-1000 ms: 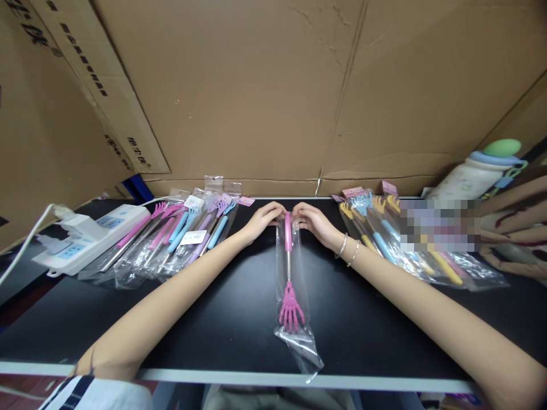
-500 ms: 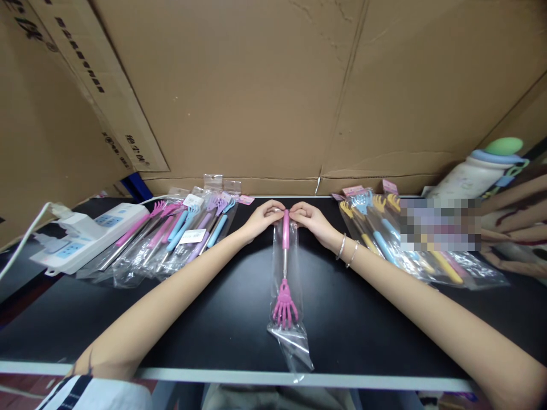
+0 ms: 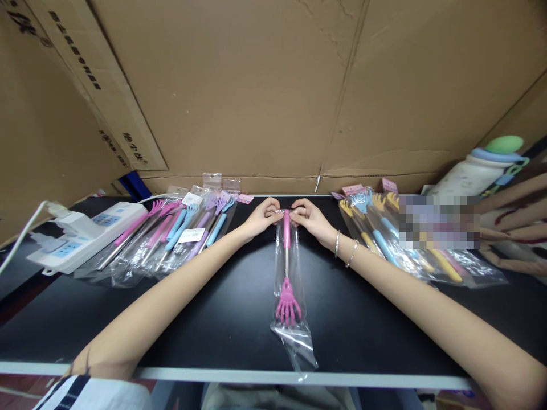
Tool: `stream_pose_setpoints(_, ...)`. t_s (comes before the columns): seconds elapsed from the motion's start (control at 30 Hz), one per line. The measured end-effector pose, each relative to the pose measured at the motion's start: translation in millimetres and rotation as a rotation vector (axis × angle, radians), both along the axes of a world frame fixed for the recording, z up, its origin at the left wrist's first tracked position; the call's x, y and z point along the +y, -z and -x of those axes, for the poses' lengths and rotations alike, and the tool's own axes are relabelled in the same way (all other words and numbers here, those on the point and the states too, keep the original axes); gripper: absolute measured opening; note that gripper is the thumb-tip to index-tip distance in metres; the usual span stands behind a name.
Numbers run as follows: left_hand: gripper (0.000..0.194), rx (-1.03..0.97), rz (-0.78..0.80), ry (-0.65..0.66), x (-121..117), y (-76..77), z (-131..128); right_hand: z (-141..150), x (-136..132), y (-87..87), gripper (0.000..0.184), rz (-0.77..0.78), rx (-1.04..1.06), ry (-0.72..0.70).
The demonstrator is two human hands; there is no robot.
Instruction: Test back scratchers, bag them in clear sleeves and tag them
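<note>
A pink back scratcher (image 3: 288,299) with a metal rod lies in a clear plastic bag (image 3: 294,341) at the middle of the table, claw end towards me. My left hand (image 3: 262,218) pinches the far end of the bag, just left of the pink handle. On the other side, my right hand (image 3: 310,219) pinches that same end, with bracelets on its wrist. Both sets of fingertips nearly meet at the handle's tip. The bag's near end is loose and crumpled by the table's front edge.
Bagged back scratchers (image 3: 182,228) lie at the left, beside a white power strip (image 3: 92,239) with plugs and cord. More bagged scratchers (image 3: 382,228) lie at the right, partly blurred. A bottle (image 3: 468,173) stands behind them, near blurred finger-like shapes (image 3: 519,228). Cardboard (image 3: 239,91) walls the back.
The bag's near end and the claw swung slightly left, then a little back right. Both hands stay pinched at the far end, their fingers shifting only slightly.
</note>
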State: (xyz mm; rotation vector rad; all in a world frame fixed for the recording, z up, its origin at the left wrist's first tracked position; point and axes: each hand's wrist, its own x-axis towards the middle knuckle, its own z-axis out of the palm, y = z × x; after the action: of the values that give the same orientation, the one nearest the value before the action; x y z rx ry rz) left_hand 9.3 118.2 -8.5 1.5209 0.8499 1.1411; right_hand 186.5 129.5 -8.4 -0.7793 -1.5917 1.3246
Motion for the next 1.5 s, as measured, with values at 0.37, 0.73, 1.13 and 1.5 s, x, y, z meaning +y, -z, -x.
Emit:
stream_pose_setpoints(0.37,0.028,-0.007,0.012,-0.012,-3,-2.0,-1,0,0,3.4,0.044,-0.009,0.000,0.009)
stream_pose_setpoints(0.73,0.026,-0.020,0.066,-0.031,-4,-2.2,-3,0,1,2.3,0.043,0.007,0.010,0.026)
stream_pose_setpoints(1.13,0.032,-0.041,0.207,-0.055,-10,-23.3,-5,-6,-7,-25.1,0.037,0.123,-0.038,0.022)
stream_pose_setpoints(1.5,0.034,-0.033,-0.302,-0.092,-53,-106.7,-5,-7,-56,-107.2,0.039,-0.301,0.043,0.096)
